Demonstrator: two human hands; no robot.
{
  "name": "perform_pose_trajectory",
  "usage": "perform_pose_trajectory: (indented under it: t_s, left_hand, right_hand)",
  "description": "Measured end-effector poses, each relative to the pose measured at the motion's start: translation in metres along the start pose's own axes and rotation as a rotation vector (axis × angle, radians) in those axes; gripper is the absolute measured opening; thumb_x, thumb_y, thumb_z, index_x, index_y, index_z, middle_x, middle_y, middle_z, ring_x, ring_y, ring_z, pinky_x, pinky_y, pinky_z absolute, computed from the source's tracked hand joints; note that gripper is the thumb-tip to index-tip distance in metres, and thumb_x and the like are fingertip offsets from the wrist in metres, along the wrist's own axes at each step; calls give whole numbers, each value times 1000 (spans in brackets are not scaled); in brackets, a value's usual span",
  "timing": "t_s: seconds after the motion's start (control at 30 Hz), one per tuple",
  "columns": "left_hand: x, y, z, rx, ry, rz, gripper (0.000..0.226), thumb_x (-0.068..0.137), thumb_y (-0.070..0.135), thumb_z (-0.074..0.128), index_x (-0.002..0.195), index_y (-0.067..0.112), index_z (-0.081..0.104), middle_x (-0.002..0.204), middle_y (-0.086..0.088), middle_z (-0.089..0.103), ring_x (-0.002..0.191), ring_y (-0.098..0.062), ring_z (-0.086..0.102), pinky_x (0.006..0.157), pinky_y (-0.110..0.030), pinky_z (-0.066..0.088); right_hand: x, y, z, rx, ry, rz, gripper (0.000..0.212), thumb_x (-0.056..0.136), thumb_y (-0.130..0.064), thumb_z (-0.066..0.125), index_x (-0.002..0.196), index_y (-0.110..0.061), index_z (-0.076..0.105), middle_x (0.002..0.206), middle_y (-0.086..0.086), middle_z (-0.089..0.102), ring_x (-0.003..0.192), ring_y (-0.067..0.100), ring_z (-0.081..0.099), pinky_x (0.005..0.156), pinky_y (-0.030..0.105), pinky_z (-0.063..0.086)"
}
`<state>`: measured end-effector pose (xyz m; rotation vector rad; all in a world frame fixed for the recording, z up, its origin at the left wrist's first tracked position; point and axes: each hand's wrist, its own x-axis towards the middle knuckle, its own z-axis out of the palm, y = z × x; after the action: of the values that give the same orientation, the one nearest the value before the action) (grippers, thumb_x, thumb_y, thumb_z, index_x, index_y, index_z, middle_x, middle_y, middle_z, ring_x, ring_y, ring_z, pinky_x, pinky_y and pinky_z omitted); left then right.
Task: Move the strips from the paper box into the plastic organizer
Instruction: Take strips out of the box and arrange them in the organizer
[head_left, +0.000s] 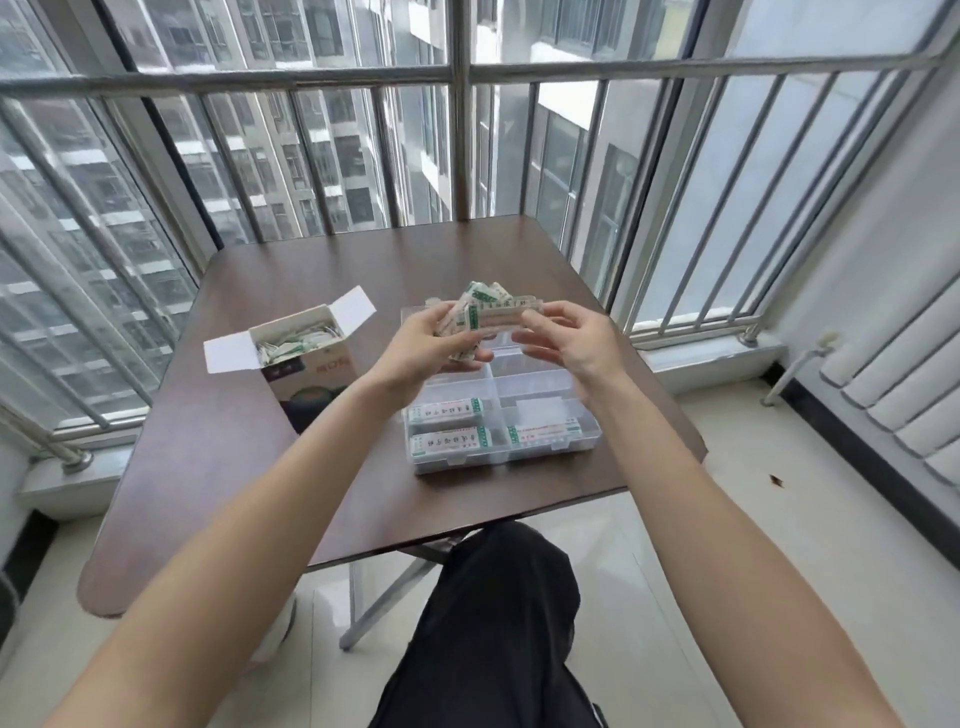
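Observation:
An open paper box (301, 358) stands at the left of the brown table, with white-and-green strips (296, 340) still inside. The clear plastic organizer (558, 449) lies open at the right, and its three nearest compartments hold stacked strips (449, 411). Above the organizer's far half, my left hand (434, 340) grips a loose bunch of strips (480, 304). My right hand (566, 335) pinches one end of a single strip (506, 316) that reaches across to the bunch.
The table (218, 441) is small and dark brown, with its far edge against a barred window (457, 156). A white radiator (904, 395) is on the right wall. My dark-trousered knee (498, 623) is under the near table edge.

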<state>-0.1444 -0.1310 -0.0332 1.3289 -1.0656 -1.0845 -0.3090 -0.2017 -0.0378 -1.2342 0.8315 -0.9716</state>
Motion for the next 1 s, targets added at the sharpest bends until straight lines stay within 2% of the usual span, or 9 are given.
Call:
perform_pose_trajectory:
  t_s: [0.1, 0.23, 0.3, 0.4, 0.57, 0.77, 0.83, 0.9, 1.0]
  left_hand:
    - [-3, -1, 4, -12, -36, -3, 35, 88, 2, 60, 122, 7, 50, 94, -2, 65, 70, -11, 69, 64, -19, 55]
    - [-9, -2, 3, -64, -111, -46, 30, 94, 4, 50, 124, 11, 48, 105, -4, 64, 76, -15, 69, 68, -22, 57]
    - [-10, -2, 0, -95, -108, -69, 27, 98, 4, 44, 124, 10, 47, 105, -6, 65, 75, -15, 70, 67, -22, 57]
    - [-11, -6, -8, -24, -48, -49, 25, 99, 3, 40, 123, 9, 46, 100, -6, 65, 71, -13, 70, 66, -22, 58]
    - [-12, -20, -18, 204, 12, 33, 27, 97, 4, 45, 124, 9, 47, 101, -7, 64, 69, -13, 70, 59, -21, 56]
    - [-19, -28, -18, 280, 34, 61, 27, 97, 8, 48, 124, 11, 49, 107, -8, 65, 71, -14, 71, 61, -24, 57]
    - [-22, -28, -18, 277, 33, 58, 27, 97, 9, 48, 124, 12, 49, 108, -8, 65, 72, -14, 71, 61, -25, 57]
    - [-22, -28, -19, 281, 32, 53, 27, 97, 10, 48, 123, 13, 49, 110, -9, 64, 73, -15, 71, 62, -25, 57]
    - [-22, -26, -17, 291, 23, 42, 27, 96, 11, 49, 123, 13, 49, 113, -9, 64, 74, -15, 71, 61, -24, 57]
  right_hand:
    - [0, 2, 0, 3, 56, -21, 9, 84, 1, 66, 87, -5, 60, 80, 12, 67, 59, 12, 67, 59, 21, 56]
    - [-1, 5, -5, -32, 49, -36, 21, 83, 3, 66, 99, -8, 57, 81, 13, 66, 59, 12, 66, 60, 21, 56]
    - [-1, 4, -10, -37, 37, -17, 22, 87, 4, 61, 103, -12, 60, 86, 13, 65, 62, 12, 65, 63, 20, 56]
    - [-2, 3, -27, -34, 23, 55, 19, 89, 6, 55, 95, -9, 63, 90, 12, 62, 60, 10, 62, 60, 16, 54]
    - [-12, 7, -58, -361, -70, 70, 16, 87, 2, 61, 91, -13, 64, 86, 10, 62, 61, 10, 65, 65, 19, 56]
    - [-13, 11, -62, -741, -126, 16, 28, 81, -3, 64, 87, -30, 70, 91, 8, 67, 75, 21, 72, 82, 38, 57]
    - [-13, 10, -59, -778, -142, 35, 26, 79, -2, 65, 83, -27, 70, 92, 12, 69, 73, 22, 72, 80, 38, 58]
    - [-12, 7, -54, -814, -159, 30, 24, 80, 1, 63, 83, -22, 67, 92, 14, 68, 70, 21, 70, 72, 29, 59]
    - [-11, -1, -43, -1035, -213, -29, 16, 82, -7, 59, 81, -22, 66, 82, 3, 68, 68, 19, 67, 65, 27, 56]
